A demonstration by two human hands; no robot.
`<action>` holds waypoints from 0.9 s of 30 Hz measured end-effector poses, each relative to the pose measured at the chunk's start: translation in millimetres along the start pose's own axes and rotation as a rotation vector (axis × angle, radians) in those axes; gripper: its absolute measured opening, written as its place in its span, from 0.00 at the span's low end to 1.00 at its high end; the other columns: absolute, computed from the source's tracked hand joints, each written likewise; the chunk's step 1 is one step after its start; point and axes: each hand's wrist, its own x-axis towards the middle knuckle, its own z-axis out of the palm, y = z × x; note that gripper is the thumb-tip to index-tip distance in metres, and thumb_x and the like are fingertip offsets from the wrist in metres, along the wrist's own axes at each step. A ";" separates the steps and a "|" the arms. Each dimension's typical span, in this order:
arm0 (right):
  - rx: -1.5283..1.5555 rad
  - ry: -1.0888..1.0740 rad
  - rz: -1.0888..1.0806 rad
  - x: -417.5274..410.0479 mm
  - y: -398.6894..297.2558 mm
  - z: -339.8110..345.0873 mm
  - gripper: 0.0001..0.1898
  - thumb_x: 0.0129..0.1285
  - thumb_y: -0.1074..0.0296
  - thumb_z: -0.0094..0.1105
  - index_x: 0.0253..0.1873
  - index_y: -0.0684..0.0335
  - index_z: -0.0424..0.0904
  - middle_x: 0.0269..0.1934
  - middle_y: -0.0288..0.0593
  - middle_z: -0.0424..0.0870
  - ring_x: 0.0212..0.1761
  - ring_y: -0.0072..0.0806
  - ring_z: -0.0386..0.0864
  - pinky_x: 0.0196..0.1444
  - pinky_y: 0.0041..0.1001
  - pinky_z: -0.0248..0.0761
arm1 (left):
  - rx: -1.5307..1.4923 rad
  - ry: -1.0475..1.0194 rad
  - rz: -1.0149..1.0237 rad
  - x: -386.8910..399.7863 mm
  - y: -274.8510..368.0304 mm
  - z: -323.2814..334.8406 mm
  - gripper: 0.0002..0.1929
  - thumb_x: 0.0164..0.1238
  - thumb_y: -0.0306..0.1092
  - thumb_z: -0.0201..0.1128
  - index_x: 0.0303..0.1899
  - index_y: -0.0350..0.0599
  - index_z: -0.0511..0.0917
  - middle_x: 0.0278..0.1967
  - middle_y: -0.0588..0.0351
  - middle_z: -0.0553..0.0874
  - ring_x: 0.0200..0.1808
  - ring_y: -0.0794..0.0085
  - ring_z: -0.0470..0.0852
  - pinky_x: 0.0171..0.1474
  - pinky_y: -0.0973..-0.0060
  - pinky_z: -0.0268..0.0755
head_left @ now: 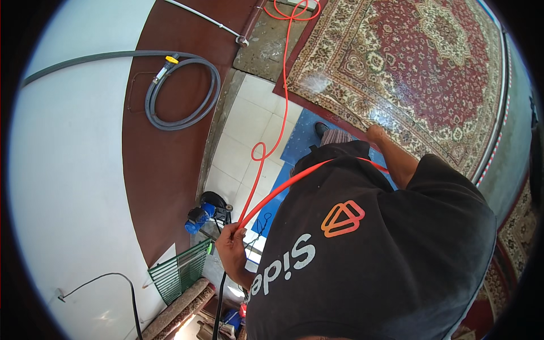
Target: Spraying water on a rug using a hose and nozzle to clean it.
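My left hand (233, 246) grips a red hose (284, 185) at a bend, beside my dark shirt. One run of the hose crosses in front of my waist and passes under my right forearm. The other run makes a small loop over the tiles and leads away to more loops at the top. My right hand (376, 134) is closed at the edge of a patterned red and beige rug (437, 85). A thin wand (359, 120) seems to extend from that fist, hard to make out. Whitish spray or wet shine shows on the rug ahead of it.
A grey hose (149, 106) with a yellow-handled valve hangs coiled on the brown-and-white wall (170, 161). Below it stand a blue motor (199, 217) and a green slatted rack (180, 268). My shoe (321, 129) rests on a blue mat (293, 136). Rolled carpets (180, 310) lie lower left.
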 end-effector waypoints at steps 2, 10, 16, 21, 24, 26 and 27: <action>0.005 0.020 -0.028 3.8 1.3 1.8 0.22 0.66 0.62 0.52 0.58 0.70 0.84 0.62 0.64 0.82 0.66 0.56 0.80 0.68 0.47 0.73 | 0.010 -0.014 0.020 3.5 3.8 0.8 0.10 0.70 0.33 0.70 0.43 0.34 0.84 0.25 0.58 0.82 0.29 0.78 0.74 0.34 0.76 0.66; 0.039 0.019 -0.104 -22.6 13.9 -0.3 0.22 0.64 0.59 0.56 0.53 0.71 0.86 0.54 0.68 0.85 0.60 0.57 0.83 0.63 0.46 0.76 | 0.027 -0.036 0.053 14.4 5.7 7.6 0.11 0.71 0.34 0.70 0.43 0.34 0.84 0.25 0.56 0.82 0.29 0.77 0.75 0.34 0.76 0.67; 0.049 0.086 -0.079 10.3 24.7 8.8 0.22 0.65 0.59 0.54 0.49 0.74 0.86 0.53 0.69 0.85 0.58 0.58 0.84 0.61 0.47 0.77 | 0.043 -0.063 0.049 15.2 3.2 7.3 0.12 0.71 0.35 0.70 0.42 0.33 0.84 0.24 0.57 0.81 0.28 0.77 0.74 0.33 0.75 0.66; 0.050 0.098 -0.243 -4.2 -29.9 -41.4 0.20 0.65 0.62 0.53 0.48 0.76 0.85 0.51 0.72 0.85 0.57 0.63 0.83 0.62 0.48 0.76 | 0.057 -0.048 0.060 11.4 6.9 5.2 0.13 0.72 0.37 0.69 0.41 0.34 0.84 0.23 0.56 0.80 0.27 0.76 0.74 0.32 0.74 0.66; 0.177 0.234 -0.109 25.1 -30.9 -34.3 0.20 0.65 0.62 0.52 0.47 0.76 0.85 0.50 0.72 0.85 0.57 0.63 0.83 0.61 0.48 0.76 | 0.101 -0.024 0.093 15.5 15.4 2.9 0.13 0.71 0.38 0.69 0.41 0.34 0.84 0.23 0.56 0.80 0.27 0.75 0.74 0.32 0.74 0.66; 0.117 0.180 -0.158 29.8 -29.9 -38.4 0.22 0.66 0.61 0.52 0.52 0.76 0.83 0.52 0.71 0.84 0.58 0.63 0.82 0.62 0.49 0.76 | 0.095 -0.016 0.095 17.3 15.9 3.6 0.13 0.71 0.38 0.69 0.41 0.34 0.84 0.23 0.56 0.80 0.27 0.75 0.74 0.32 0.74 0.66; 0.056 0.126 -0.204 31.4 -28.9 -39.4 0.24 0.67 0.60 0.51 0.57 0.76 0.81 0.55 0.71 0.83 0.58 0.63 0.82 0.62 0.50 0.76 | 0.088 -0.011 0.097 18.6 16.2 3.9 0.13 0.71 0.37 0.69 0.41 0.34 0.84 0.23 0.56 0.80 0.27 0.75 0.74 0.33 0.74 0.66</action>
